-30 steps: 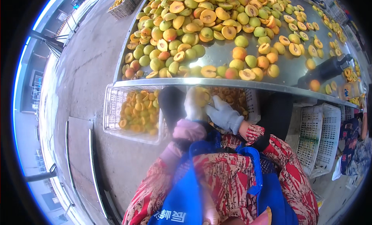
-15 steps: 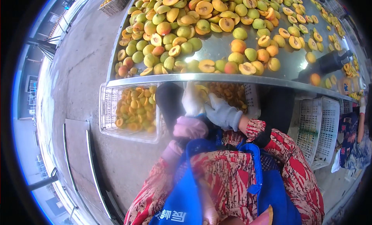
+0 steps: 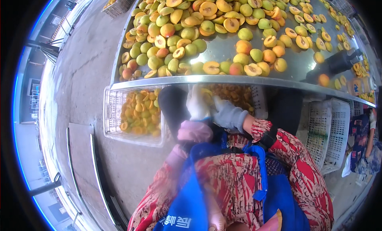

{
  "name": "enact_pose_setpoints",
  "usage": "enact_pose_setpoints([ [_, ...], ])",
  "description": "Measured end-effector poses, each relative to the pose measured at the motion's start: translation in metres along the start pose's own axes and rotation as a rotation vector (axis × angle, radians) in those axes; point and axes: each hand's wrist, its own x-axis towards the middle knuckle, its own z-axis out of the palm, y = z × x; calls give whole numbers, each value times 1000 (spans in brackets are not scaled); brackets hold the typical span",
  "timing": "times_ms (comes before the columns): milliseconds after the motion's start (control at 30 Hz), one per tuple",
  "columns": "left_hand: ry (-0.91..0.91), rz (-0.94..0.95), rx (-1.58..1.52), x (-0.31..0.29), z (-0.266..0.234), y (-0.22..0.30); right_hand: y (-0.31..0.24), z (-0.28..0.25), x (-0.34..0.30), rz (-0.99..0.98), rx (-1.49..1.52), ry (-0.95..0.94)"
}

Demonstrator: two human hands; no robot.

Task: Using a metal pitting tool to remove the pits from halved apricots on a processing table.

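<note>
My left hand (image 3: 197, 104) wears a white glove and is raised just below the steel table's front edge (image 3: 207, 79). It seems to be closed on a yellow peach piece (image 3: 207, 96). My right hand (image 3: 229, 114), in a grey glove, is bunched up right beside it, touching it; what it holds is hidden. Both hands hover over a white plastic crate (image 3: 258, 105) holding orange peach halves. On the table lie many whole green-yellow peaches (image 3: 187, 32) and cut halves (image 3: 211, 67).
A second white crate of peach halves (image 3: 137, 113) stands on the concrete floor to the left. Empty white crates (image 3: 328, 131) are stacked at the right, beside another person's patterned sleeve (image 3: 360, 127). A black object (image 3: 336, 63) lies on the table's right side.
My hands stay pressed together under the table edge and have shifted slightly left. The view has tipped, so the table sits lower in the picture.
</note>
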Motion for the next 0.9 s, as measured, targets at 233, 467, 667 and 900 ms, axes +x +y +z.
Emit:
enact_pose_setpoints([
  [233, -84, 116, 245, 16, -13, -17, 17, 4, 4, -64, 30, 56],
  [467, -84, 219, 288, 14, -17, -21, 9, 4, 3, -2, 8, 17],
  [667, -159, -218, -257, 17, -16, -16, 16, 7, 9, -93, -61, 77],
  [900, -282, -397, -86, 16, -26, -12, 30, 6, 14, -3, -140, 90],
])
